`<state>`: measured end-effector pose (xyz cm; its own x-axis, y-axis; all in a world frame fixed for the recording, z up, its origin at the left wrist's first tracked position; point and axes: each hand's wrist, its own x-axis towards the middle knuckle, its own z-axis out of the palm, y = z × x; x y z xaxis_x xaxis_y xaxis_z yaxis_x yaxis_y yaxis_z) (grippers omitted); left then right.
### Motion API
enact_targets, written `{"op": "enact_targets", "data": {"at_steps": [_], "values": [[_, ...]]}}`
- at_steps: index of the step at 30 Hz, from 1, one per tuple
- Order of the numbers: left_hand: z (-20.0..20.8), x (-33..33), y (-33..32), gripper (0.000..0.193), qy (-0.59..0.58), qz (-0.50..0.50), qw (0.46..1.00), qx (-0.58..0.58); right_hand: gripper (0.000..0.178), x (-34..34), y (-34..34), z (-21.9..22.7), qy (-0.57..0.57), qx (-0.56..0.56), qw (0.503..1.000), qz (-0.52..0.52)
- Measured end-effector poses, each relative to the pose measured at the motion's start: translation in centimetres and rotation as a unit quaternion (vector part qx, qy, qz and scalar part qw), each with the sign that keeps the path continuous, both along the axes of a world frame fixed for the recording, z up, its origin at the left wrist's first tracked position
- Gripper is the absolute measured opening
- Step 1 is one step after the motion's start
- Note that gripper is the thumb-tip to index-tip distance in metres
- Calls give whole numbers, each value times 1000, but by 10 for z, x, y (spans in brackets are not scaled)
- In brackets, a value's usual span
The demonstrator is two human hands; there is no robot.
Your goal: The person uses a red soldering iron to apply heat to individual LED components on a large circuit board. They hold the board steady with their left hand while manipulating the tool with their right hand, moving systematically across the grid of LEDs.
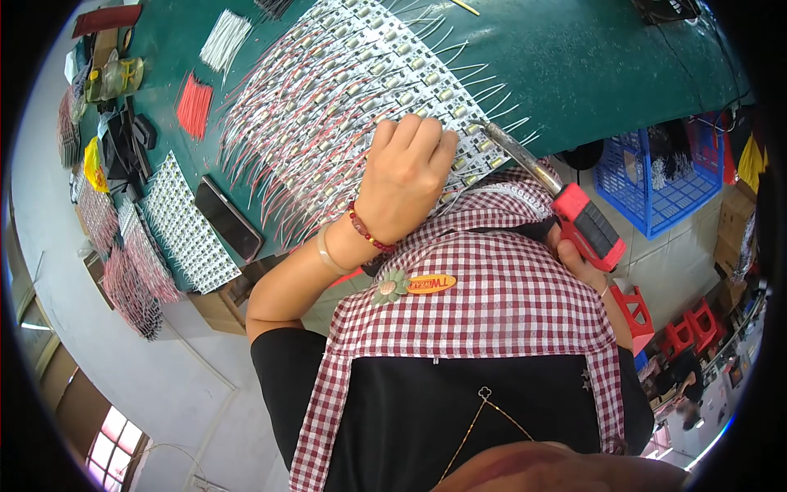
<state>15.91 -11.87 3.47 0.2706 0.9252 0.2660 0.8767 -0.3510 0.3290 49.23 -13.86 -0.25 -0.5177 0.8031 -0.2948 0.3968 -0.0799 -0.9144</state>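
My left hand (406,176) rests fingers-down on a large panel of small white circuit boards (344,90), each with red and white wires sticking out, on a green table (590,57). The fingers are curled together on the panel's near edge. My right hand (584,262) grips the red and black handle of a soldering iron (586,225). Its metal shaft points up and left, with the tip (484,127) at the panel's right edge, just right of my left hand. A beaded bracelet and a pale band circle my left wrist.
A dark phone (228,219) lies left of the panel beside more white board panels (184,225). Bundles of red wires (195,107) and white wires (225,39) lie farther back. A blue plastic crate (656,176) and red stools (656,320) stand on the floor at right.
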Motion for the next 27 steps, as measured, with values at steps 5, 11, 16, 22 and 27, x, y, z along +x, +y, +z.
{"op": "enact_targets", "data": {"at_steps": [5, 11, 16, 22, 27], "values": [[3, -1, 1, 26, 4, -1, 1000, -3, 17, -6, 3, 11, 21, -40, 999, -17], [1, -1, 2, 26, 10, -1, 1000, 3, 18, -20, 8, 12, 14, -19, 1000, -14], [3, -1, 2, 26, 9, 0, 1000, 10, 17, 0, -3, -3, -20, 7, 1000, -2], [4, -2, 2, 26, 28, 2, 1000, 7, 45, -21, 6, 24, 213, -91, 963, -135], [0, -3, 0, 26, 29, 6, 1000, 9, 61, -21, 43, 46, 309, 20, 920, -239]]}}
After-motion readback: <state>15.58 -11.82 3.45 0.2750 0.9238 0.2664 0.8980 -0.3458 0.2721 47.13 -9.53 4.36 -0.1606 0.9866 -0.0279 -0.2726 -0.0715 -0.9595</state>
